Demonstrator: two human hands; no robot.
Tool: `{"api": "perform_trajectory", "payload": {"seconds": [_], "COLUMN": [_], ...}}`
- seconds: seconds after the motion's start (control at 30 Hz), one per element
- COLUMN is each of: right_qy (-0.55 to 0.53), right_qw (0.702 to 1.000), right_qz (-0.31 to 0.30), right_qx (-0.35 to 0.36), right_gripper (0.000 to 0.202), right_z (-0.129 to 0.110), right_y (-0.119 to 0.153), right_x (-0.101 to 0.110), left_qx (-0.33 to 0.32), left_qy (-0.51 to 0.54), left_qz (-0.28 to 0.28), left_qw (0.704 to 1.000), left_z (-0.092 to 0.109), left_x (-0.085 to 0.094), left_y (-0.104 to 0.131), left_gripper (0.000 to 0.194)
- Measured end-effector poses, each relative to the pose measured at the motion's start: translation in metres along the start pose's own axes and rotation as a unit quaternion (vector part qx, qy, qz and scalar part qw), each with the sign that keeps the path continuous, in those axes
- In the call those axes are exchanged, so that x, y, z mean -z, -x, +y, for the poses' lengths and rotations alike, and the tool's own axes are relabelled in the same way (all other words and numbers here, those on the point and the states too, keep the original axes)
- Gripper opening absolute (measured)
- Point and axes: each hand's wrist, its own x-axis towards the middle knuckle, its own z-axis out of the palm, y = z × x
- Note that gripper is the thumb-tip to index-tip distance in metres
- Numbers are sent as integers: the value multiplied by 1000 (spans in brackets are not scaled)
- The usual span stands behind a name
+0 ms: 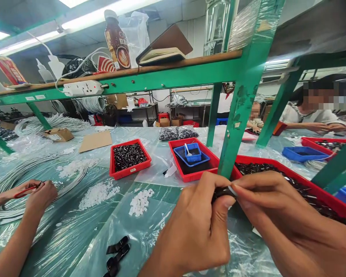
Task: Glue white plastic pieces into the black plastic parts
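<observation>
Between the thumb and forefinger of my left hand (200, 225) is a small shiny black part (220, 192), mostly covered by the fingers. My right hand (282, 209) meets it from the other side, its fingertips pinched on a small whitish piece (232, 190) at the black part's end. Below and to the left lie several loose black parts (118, 254) on the plastic-covered table. A small heap of white pieces (140, 202) sits farther up, left of my left hand. Behind my right hand stands a red tray (256, 159) full of dark shiny parts.
Red trays (130, 171) (184, 177) stand ahead; blue trays (193, 146) with a white spoon (188, 150) sit in one. A green post (239, 111) rises close beyond my hands. At left, a co-worker's hands (42, 196) hold a red-handled tool near coiled white cables (14, 177). Another person sits right.
</observation>
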Motion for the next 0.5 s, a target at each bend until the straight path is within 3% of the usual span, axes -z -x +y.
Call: {"api": "perform_trajectory", "payload": {"seconds": [0.37, 0.5], "right_qy": [32, 82], "right_qw": [998, 995], "right_qz": [33, -17], "right_qx": [31, 60], "right_gripper": [38, 43], "right_z": [-5, -3], "right_y": [7, 9], "right_x": [-16, -10], "left_qx": [-6, -2], "left_qy": [68, 84], "left_qz": [31, 31], "left_qw": [997, 996], "left_z": [1, 4], "left_x": [-2, 4], "left_y": [1, -2], "left_gripper": [10, 10]}}
